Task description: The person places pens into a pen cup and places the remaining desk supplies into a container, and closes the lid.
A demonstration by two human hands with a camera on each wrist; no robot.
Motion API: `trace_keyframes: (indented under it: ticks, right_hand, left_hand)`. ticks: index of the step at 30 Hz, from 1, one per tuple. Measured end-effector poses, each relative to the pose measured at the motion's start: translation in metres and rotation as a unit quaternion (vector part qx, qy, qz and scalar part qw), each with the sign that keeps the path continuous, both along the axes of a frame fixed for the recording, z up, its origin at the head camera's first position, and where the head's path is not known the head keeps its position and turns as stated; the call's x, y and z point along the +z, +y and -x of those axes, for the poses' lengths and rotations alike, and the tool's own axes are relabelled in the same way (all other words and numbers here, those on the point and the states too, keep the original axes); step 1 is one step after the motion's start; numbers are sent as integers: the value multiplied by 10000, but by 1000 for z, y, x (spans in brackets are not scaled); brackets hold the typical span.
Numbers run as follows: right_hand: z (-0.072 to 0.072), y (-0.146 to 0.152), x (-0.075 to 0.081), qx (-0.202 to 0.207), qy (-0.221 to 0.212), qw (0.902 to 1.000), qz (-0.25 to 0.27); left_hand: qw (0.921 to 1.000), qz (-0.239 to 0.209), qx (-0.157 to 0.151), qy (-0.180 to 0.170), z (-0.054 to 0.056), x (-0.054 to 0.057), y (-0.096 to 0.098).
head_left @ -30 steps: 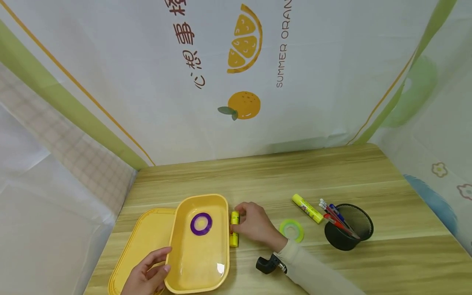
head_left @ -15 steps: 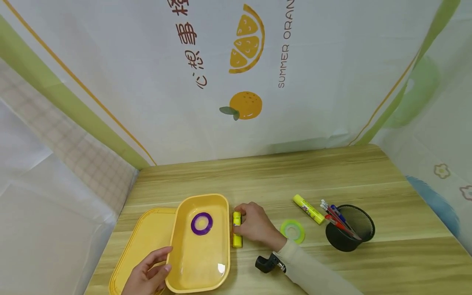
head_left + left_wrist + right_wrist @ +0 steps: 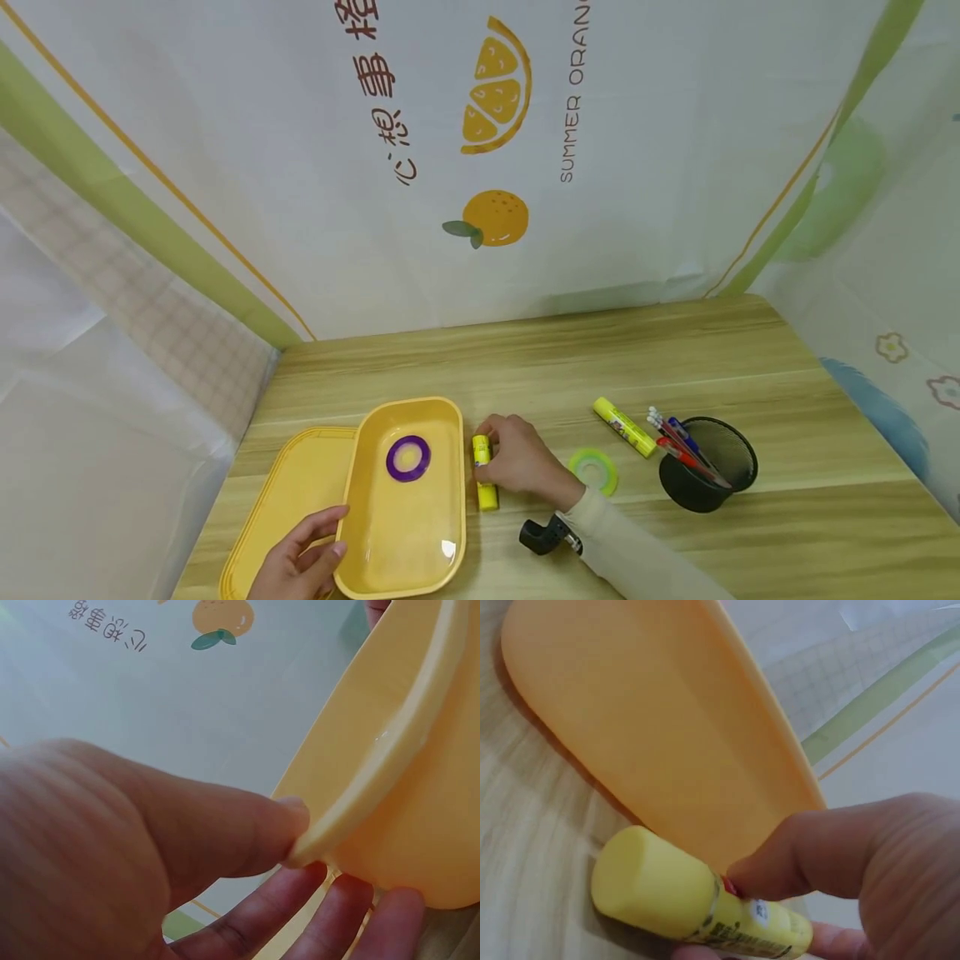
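A yellow plastic box (image 3: 412, 533) stands on the wooden table, with a purple-rimmed roll of tape (image 3: 392, 465) lying inside. My left hand (image 3: 303, 554) pinches its near left edge; in the left wrist view the thumb (image 3: 247, 832) presses on the rim, and the other fingers lie beneath. Just right of the box, my right hand (image 3: 521, 458) holds a yellow glue stick (image 3: 487, 497) between thumb and fingers. That glue stick lies along the box's side, its capped end (image 3: 649, 881) large in the right wrist view.
A yellow lid (image 3: 288, 483) lies left of the box, partly under it. To the right are a green roll of tape (image 3: 576, 468), a second yellow glue stick (image 3: 624, 427) and a black mesh pen holder (image 3: 693, 492) with several pens, lying tipped.
The glue stick has shifted slightly right, away from the box, and its near end has swung outward. My left hand keeps its place on the box.
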State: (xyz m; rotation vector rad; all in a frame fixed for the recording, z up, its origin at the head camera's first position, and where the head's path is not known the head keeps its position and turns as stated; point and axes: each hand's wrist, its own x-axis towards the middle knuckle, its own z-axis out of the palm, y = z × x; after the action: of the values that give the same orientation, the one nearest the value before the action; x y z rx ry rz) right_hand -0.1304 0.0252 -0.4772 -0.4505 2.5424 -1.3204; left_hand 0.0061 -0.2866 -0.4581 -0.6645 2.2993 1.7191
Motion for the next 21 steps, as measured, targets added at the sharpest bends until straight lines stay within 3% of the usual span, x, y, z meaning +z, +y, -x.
trace_keyframes:
  ticks: [8,21]
  right_hand:
    - [3,11,1,66,-239,9981,561]
    - [5,14,-2,-64,-83,9984,556]
  left_hand:
    - [10000,56,7,0,-1,1,1]
    - [10000,92,-5,-4,0,2,1]
